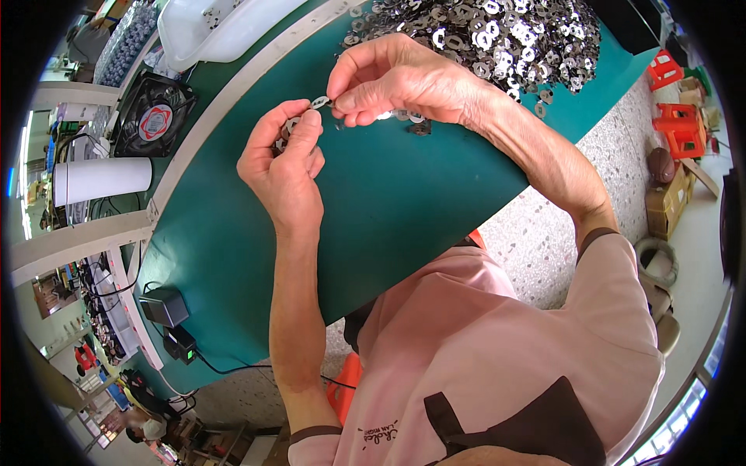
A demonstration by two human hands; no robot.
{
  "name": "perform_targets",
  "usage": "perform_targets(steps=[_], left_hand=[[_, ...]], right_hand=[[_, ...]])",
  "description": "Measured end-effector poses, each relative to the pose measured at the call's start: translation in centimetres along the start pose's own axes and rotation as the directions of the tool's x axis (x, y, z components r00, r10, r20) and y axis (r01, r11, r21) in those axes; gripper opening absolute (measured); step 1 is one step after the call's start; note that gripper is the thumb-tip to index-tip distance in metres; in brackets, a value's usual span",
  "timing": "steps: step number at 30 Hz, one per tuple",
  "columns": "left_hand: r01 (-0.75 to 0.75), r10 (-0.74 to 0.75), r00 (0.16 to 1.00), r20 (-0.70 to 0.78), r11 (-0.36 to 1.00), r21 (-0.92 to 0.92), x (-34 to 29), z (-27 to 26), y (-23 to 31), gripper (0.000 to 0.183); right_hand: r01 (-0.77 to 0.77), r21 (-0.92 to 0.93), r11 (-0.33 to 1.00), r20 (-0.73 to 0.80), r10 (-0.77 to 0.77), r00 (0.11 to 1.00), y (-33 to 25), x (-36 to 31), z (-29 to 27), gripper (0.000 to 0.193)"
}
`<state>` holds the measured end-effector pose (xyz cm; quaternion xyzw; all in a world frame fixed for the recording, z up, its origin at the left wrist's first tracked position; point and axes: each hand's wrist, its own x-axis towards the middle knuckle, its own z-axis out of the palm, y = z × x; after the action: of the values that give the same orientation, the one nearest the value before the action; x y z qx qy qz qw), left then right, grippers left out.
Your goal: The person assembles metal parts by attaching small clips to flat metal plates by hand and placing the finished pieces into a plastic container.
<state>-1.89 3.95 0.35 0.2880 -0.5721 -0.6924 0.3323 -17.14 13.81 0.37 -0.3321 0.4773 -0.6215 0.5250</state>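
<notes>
Over the green table, my left hand (284, 163) is closed, with thumb and forefinger pinching a small flat metal ring piece (319, 102). More shiny metal pieces (288, 129) show between its curled fingers. My right hand (404, 81) comes in from the right, its fingers pinched together at the other edge of that ring piece; the fingers partly cover the contact. Behind my right hand lies a large heap of similar shiny stamped metal pieces (513, 39). A few loose pieces (420, 126) are on the table just below my right wrist.
The green tabletop (404, 210) has a pale raised rail (198, 128) along its left side. Beyond it are a white plastic tray (225, 35), a black fan (155, 120) and a white cylinder (102, 180). Black power adapters (165, 307) with cables sit lower left. Red stools (678, 128) stand right.
</notes>
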Motion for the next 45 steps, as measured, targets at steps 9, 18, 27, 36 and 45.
perform_targets(steps=[9, 18, 27, 36, 45], left_hand=[[0.187, -0.179, 0.982, 0.066, 0.971, -0.150, 0.2, -0.2, 0.8, 0.017], [0.252, -0.228, 0.964, 0.136, 0.946, -0.204, -0.3, -0.6, -0.1, 0.011], [0.014, -0.010, 0.995, 0.103, 0.999, -0.044, -0.6, 0.0, 0.2, 0.009], [0.298, -0.261, 0.952, 0.160, 0.911, -0.286, 0.1, -0.7, 0.4, 0.009], [0.102, -0.088, 0.991, 0.105, 0.986, -0.130, -0.9, 0.3, 0.2, 0.011]], right_hand=[[0.050, -0.226, 0.973, 0.004, -0.051, 0.999, -1.4, -0.4, 0.7, 0.015], [0.101, -0.270, 0.958, -0.075, -0.126, 0.989, -0.1, -0.2, 1.5, 0.012], [0.186, -0.277, 0.943, -0.200, -0.246, 0.948, 0.1, -0.6, 2.4, 0.010], [0.252, -0.258, 0.933, -0.228, -0.312, 0.922, 0.6, -0.1, 2.5, 0.010], [0.234, -0.138, 0.962, -0.247, -0.263, 0.933, 0.8, -0.3, 2.2, 0.010]])
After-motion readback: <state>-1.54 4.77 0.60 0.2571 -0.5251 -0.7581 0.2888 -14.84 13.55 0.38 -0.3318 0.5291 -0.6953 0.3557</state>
